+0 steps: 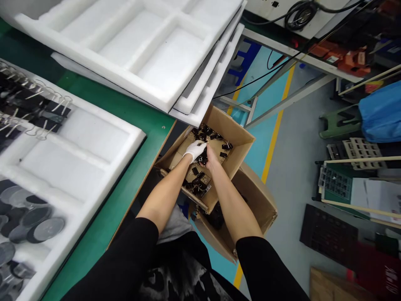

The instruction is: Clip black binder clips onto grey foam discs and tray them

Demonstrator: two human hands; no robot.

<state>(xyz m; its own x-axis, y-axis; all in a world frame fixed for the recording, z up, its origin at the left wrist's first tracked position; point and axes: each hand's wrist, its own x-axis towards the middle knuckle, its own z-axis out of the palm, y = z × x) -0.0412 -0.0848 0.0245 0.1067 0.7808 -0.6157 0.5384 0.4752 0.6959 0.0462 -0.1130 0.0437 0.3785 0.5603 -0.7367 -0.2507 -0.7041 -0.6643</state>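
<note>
Both my hands are inside a cardboard box (pixel 241 140) that holds many black binder clips (pixel 198 184) with metal wire handles, strewn over its bottom. My left hand (pixel 195 150) wears a white glove; its fingers are closed and touch a clip near my right fingertips. My right hand (pixel 212 156) is bare and curls around a small bunch of black binder clips (pixel 203 158) between the two palms. Exactly how many clips each hand has is too small to tell.
Left is a green table (pixel 125 113) bearing stacked white foam trays (pixel 156 90). Another foam tray (pixel 103 155) holds rows of binder clips (pixel 34 100) and round clear discs (pixel 34 219). A second cardboard box (pixel 261 192) stands beneath the first. A metal frame (pixel 275 100) stands beyond.
</note>
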